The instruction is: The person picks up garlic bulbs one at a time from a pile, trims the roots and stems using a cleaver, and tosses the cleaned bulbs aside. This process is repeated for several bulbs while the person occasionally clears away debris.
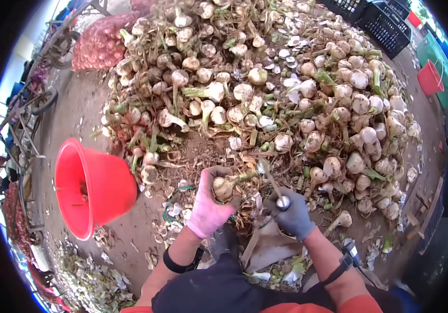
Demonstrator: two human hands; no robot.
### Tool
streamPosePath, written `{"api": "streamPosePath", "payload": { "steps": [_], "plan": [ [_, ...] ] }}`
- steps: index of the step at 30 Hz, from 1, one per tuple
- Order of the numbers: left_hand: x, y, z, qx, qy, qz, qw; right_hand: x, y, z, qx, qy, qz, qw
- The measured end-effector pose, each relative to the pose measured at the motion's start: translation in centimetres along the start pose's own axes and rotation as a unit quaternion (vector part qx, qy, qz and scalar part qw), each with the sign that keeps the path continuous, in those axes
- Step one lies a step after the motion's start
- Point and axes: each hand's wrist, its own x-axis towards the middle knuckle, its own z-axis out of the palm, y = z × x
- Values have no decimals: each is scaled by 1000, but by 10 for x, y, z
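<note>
My left hand (211, 206), in a pink glove, grips a garlic bulb (224, 189) with its green stem pointing right. In a grey glove, my right hand (291, 215) is closed around a slim metal tool (272, 183) with a shiny rounded end by the fist. The tool's far tip is close to the end of the stem; its exact kind cannot be made out. Both hands are above debris-strewn ground at the near edge of a large heap of garlic bulbs (243, 93) with stalks.
A red bucket (112, 182) leans on its side at left, with scraps inside. Peelings (88, 276) are piled at lower left. A filled red mesh bag (101, 44) stands behind. Black crates (383, 28) and another red bucket (430, 78) are at far right.
</note>
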Motion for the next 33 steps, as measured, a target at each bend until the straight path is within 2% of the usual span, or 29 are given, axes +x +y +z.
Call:
{"api": "streamPosePath", "payload": {
  "steps": [2, 3, 4, 6, 7, 8, 10, 11, 13, 14, 16, 18, 19, 20, 22, 23, 24, 26, 27, 29, 32, 33],
  "plan": [
    [5, -2, 3, -36, -9, -7, 999, -3, -5, 4, -69, -63, 42, 995],
    [8, -2, 1, -68, -12, -13, 998, -3, 0, 7, -101, -76, 31, 992],
    [11, 1, 0, -65, -6, -11, 998, -3, 9, 12, -99, -80, 26, 992],
    [14, 10, 2, -46, 36, 40, 997, -8, 26, 18, -74, -161, 68, 982],
    [13, 20, 0, -18, 16, -1, 1000, -11, 31, 20, -68, -161, 83, 981],
    [12, 19, -1, -18, 16, -2, 1000, -11, 32, 19, -68, -162, 83, 981],
    [11, 16, -2, -175, -43, -88, 980, -10, 34, 13, 3, -123, 41, 992],
    [10, 13, -3, -167, -49, -79, 982, -7, 23, 8, 2, -122, 41, 992],
    [10, 20, -3, -150, -58, -91, 983, -1, -18, -4, -120, -77, 48, 989],
    [9, 22, -2, -132, -67, -102, 984, -2, -33, -6, -121, -76, 50, 988],
    [7, 15, 0, -136, -72, -93, 984, -3, -57, -7, -140, -59, -113, 982],
    [8, 11, 3, -250, -138, -141, 948, -4, -68, -6, -181, -65, -145, 971],
    [4, 4, -1, -121, -157, -85, 976, -6, -75, -6, -218, -76, -152, 961],
    [2, 8, 0, -121, -158, -86, 976, -8, -78, -5, -254, -88, -159, 950],
    [-2, 19, 1, -45, -149, -11, 988, -11, -74, -4, -261, -115, -158, 945],
    [1, 13, 0, 62, -132, 52, 988, -13, -73, -3, -260, -120, -157, 945],
    [1, 12, 0, 63, -133, 51, 988, -14, -72, -2, -259, -124, -155, 945],
    [0, 10, 0, -28, -166, -23, 986, -15, -67, -4, -259, -136, -152, 944],
    [1, 11, 3, -28, -166, -24, 985, -15, -64, -4, -259, -150, -151, 942],
    [0, 13, 11, -70, -138, -125, 980, -12, -56, -1, -252, -139, -154, 945],
    [-3, -26, 7, -25, -174, -81, 981, -8, -40, 3, -250, -114, -171, 946],
    [-3, -36, 6, 49, -167, -48, 984, -8, -35, 4, -254, -98, -181, 945]
  ]
}}
